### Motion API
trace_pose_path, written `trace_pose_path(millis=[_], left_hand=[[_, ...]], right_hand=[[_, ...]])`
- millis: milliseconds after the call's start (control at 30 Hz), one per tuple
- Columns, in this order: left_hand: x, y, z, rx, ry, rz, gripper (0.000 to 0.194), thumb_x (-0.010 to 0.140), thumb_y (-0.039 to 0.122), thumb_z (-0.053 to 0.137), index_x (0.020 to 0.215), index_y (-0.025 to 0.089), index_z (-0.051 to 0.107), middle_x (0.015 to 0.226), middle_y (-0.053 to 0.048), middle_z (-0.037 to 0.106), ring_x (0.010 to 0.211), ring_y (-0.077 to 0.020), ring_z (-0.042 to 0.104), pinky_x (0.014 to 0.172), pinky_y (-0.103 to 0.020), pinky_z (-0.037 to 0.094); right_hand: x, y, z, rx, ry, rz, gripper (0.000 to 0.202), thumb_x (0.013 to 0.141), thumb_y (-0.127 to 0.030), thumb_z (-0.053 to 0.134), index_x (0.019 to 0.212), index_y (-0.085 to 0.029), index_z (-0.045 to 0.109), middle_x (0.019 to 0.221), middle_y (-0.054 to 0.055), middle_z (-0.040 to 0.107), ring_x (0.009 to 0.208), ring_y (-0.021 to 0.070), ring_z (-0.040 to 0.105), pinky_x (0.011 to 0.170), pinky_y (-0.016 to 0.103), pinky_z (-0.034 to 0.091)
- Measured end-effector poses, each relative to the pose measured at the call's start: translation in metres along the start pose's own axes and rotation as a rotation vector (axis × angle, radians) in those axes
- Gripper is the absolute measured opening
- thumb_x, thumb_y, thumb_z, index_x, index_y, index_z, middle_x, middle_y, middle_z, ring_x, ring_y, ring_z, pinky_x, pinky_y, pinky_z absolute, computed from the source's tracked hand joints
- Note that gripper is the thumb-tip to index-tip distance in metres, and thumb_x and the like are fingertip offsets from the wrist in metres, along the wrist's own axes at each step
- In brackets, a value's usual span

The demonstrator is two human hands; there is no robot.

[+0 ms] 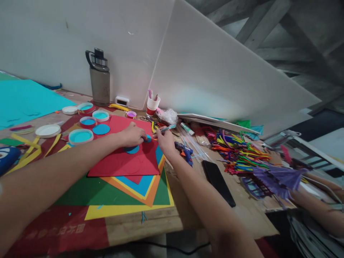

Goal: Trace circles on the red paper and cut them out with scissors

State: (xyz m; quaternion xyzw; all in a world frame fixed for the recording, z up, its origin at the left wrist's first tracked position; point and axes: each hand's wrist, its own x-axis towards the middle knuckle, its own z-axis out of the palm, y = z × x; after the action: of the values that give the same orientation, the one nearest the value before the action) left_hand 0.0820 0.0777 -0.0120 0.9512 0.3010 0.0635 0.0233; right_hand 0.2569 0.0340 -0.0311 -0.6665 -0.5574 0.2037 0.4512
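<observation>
A red sheet [115,163] lies on a stack of coloured paper, with blue paper circles on it. My left hand [134,134] rests on the red sheet, its bent fingers pressed on a small blue circle [147,139]. Another blue circle [132,149] lies partly beneath that hand. Just right of it, my right hand [164,138] is closed around a slim light-blue patterned tool [170,127], held near the sheet's right edge. What kind of tool it is cannot be made out. A larger blue circle [101,129] sits left of my left wrist.
Round containers [80,136] and a bottle [100,84] stand at the left and back. A paper cup [153,105] holds pens. A glue gun [186,152], a black phone [218,182] and colourful pipe cleaners [242,152] lie to the right. Another person's arm [317,211] is at far right.
</observation>
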Motion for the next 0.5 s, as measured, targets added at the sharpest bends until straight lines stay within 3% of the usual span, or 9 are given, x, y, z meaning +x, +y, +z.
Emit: trace_pose_path(millis=[200,500], left_hand=[[0.012,-0.017,-0.007,-0.056,-0.035,0.104,0.049,0.076,0.005,0.043,0.108,0.029,0.071,0.113,0.003,0.072,0.099,-0.0175,0.062,0.085,-0.031,0.031],[0.009,-0.009,-0.006,0.097,0.0,0.197,0.043,0.077,0.012,0.046,0.11,0.026,0.071,0.111,-0.004,0.071,0.084,-0.0192,0.061,0.082,-0.035,0.031]], right_hand=[[-0.003,0.008,0.002,0.003,-0.014,0.011,0.023,0.089,-0.037,0.049,0.077,-0.019,0.058,0.075,0.006,0.07,0.074,0.0199,0.069,0.073,0.032,0.054],[0.0,0.014,0.002,0.102,0.018,0.003,0.021,0.087,-0.037,0.049,0.081,-0.019,0.057,0.075,0.007,0.071,0.073,0.0206,0.07,0.071,0.033,0.054]])
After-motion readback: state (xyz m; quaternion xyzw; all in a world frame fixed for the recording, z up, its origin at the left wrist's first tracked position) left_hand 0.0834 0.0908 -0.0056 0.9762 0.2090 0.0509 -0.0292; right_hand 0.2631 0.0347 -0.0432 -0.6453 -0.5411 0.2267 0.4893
